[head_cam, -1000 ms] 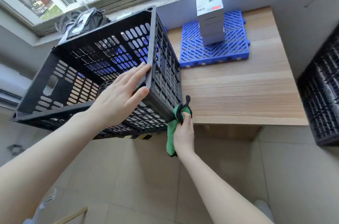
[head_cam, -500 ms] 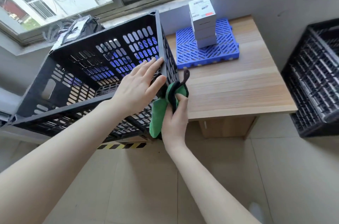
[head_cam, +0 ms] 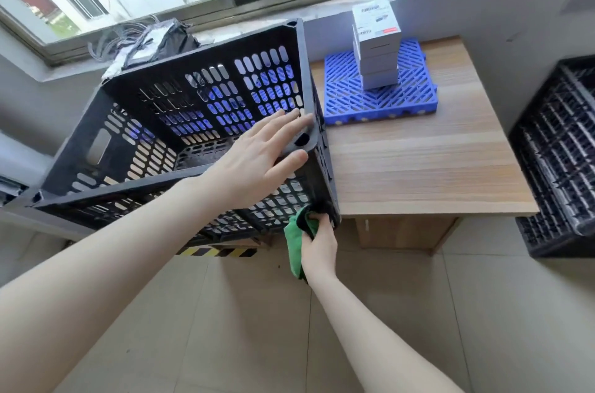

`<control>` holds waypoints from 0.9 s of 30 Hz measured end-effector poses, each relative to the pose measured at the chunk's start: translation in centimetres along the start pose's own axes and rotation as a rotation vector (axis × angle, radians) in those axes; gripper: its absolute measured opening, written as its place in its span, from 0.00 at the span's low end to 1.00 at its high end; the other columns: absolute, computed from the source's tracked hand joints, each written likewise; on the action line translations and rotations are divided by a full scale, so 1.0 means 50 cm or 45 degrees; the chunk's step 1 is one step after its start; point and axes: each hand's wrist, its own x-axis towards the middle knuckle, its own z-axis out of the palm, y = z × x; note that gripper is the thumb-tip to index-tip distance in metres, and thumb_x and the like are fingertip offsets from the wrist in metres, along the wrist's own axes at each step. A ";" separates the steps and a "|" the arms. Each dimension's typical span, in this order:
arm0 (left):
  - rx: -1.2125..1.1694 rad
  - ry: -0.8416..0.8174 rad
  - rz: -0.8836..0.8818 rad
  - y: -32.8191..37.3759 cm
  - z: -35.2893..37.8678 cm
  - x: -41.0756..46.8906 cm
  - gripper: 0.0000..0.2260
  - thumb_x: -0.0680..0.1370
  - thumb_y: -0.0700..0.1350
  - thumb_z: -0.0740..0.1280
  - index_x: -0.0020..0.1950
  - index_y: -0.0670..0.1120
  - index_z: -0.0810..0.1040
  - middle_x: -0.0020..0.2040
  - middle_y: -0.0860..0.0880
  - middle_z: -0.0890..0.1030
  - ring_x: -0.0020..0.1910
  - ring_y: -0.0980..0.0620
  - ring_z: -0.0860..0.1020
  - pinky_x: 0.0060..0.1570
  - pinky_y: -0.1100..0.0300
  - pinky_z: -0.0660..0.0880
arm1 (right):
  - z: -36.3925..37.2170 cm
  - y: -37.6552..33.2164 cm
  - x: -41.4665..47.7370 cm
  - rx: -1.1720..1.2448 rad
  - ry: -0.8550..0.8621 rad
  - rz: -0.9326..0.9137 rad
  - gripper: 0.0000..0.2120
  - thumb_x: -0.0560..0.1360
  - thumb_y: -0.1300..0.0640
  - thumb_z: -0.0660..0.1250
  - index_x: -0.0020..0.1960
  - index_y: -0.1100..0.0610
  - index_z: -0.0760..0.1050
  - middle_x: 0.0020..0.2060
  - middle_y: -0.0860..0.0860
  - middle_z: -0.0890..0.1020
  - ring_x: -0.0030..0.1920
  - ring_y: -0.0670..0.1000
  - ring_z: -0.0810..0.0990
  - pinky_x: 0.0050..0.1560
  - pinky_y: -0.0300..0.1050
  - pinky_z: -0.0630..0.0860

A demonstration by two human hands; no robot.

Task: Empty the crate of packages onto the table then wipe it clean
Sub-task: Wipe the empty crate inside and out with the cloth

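One black slotted crate point(head_cam: 180, 74), tilted, open top facing the camera. Its right wall sits against the left edge of the wooden table point(head_cam: 418, 167); what carries it underneath cannot be seen.

Left hand point(head_cam: 254, 161) lies flat over the crate's near right corner, fingers straight and spread along the rim, thumb against the outer face.

Right hand point(head_cam: 317, 248) is below that, at the crate's lower right corner. Its fingers are curled round a bunched green cloth point(head_cam: 294, 244), which is pressed to the black plastic there; the loose end hangs down past the wrist.

The packages point(head_cam: 376, 45), white boxes, stand in a single upright stack on a blue grid mat point(head_cam: 380, 96) at the table's far end, well apart from the crate. The top box carries a printed label.

More black crates point(head_cam: 560, 161) are stacked on the floor just right of the table. A dark bag point(head_cam: 161, 42) lies on the window sill behind the crate. A yellow-and-black striped strip point(head_cam: 215, 252) shows under the crate, at floor level.
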 end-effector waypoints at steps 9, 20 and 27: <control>0.234 -0.050 0.163 -0.196 -0.038 -0.161 0.26 0.81 0.62 0.47 0.79 0.61 0.48 0.80 0.55 0.55 0.78 0.56 0.51 0.77 0.52 0.54 | 0.061 -0.141 -0.102 0.274 0.331 -0.579 0.13 0.76 0.64 0.62 0.56 0.50 0.71 0.52 0.45 0.78 0.53 0.41 0.74 0.57 0.34 0.68; 0.284 -0.090 0.449 -0.295 -0.042 -0.173 0.29 0.80 0.63 0.46 0.79 0.60 0.40 0.80 0.53 0.52 0.79 0.52 0.50 0.77 0.49 0.55 | 0.186 -0.175 -0.083 -0.074 0.616 -0.598 0.13 0.76 0.66 0.63 0.60 0.63 0.71 0.66 0.63 0.68 0.63 0.56 0.70 0.61 0.48 0.70; 0.296 -0.030 0.477 -0.302 -0.032 -0.172 0.30 0.80 0.64 0.46 0.79 0.59 0.40 0.80 0.52 0.53 0.79 0.49 0.52 0.76 0.49 0.56 | 0.219 -0.130 -0.073 -0.174 0.681 -0.316 0.10 0.78 0.64 0.61 0.59 0.61 0.68 0.69 0.59 0.64 0.61 0.60 0.71 0.55 0.56 0.74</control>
